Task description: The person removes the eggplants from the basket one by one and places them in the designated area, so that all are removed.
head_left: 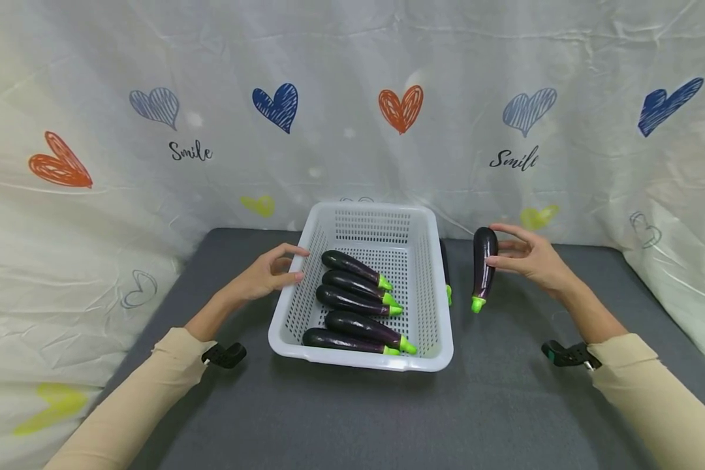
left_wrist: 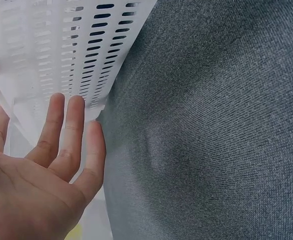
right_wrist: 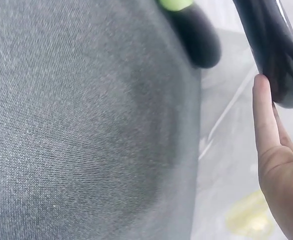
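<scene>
A white slotted plastic basket (head_left: pixel 361 363) stands mid-table with several dark eggplants (head_left: pixel 352 302) lying in it, their green stem ends toward the right. My left hand (head_left: pixel 270 269) is at the basket's left rim, fingertips and thumb right at the edge; in the left wrist view its fingers (left_wrist: pixel 69 135) stretch along the slotted outer wall. Right of the basket, my right hand (head_left: pixel 525 254) pinches an eggplant (head_left: pixel 484 264) between thumb and fingers, green end down. In the right wrist view this eggplant (right_wrist: pixel 274 45) hangs above the table. Another eggplant (head_left: pixel 444 261) lies against the basket's right side, partly hidden.
The dark grey cloth-covered table (head_left: pixel 352 418) reaches back to a white curtain (head_left: pixel 341 150) printed with hearts and lettering. A black band (head_left: pixel 224 355) sits at the left wrist, another band (head_left: pixel 570 353) at the right.
</scene>
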Tool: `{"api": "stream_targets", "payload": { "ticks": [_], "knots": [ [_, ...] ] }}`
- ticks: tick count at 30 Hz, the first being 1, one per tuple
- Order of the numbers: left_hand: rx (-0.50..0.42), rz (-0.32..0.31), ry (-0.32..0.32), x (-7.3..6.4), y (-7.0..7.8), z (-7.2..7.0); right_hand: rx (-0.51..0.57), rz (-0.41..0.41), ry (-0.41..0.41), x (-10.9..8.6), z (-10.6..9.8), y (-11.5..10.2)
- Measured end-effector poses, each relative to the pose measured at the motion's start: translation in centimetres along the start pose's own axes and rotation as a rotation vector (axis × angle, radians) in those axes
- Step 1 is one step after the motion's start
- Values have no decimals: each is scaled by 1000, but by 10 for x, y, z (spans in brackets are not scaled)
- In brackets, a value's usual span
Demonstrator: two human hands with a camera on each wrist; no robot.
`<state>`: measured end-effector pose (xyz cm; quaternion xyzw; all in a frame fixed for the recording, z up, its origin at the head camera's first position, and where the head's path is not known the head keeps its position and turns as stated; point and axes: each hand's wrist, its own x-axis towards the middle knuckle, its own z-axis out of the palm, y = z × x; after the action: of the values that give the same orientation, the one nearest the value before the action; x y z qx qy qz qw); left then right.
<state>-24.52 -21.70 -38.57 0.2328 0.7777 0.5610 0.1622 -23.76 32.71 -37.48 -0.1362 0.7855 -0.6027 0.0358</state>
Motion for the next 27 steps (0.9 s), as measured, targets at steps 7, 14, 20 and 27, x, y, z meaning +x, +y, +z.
{"api": "stream_targets", "payload": {
  "ticks": [7,14,20,27],
  "knots": [
    [0,2,4,-1,0,0,9,27,-24,10,1,17],
    [5,2,6,0,-1,0,20,42,-67,20,2,28],
    [2,4,9,-1,-2,-1,32,65,-103,27,5,34],
    [5,-1,5,0,0,0,54,82,-109,32,5,40]
  ]
}}
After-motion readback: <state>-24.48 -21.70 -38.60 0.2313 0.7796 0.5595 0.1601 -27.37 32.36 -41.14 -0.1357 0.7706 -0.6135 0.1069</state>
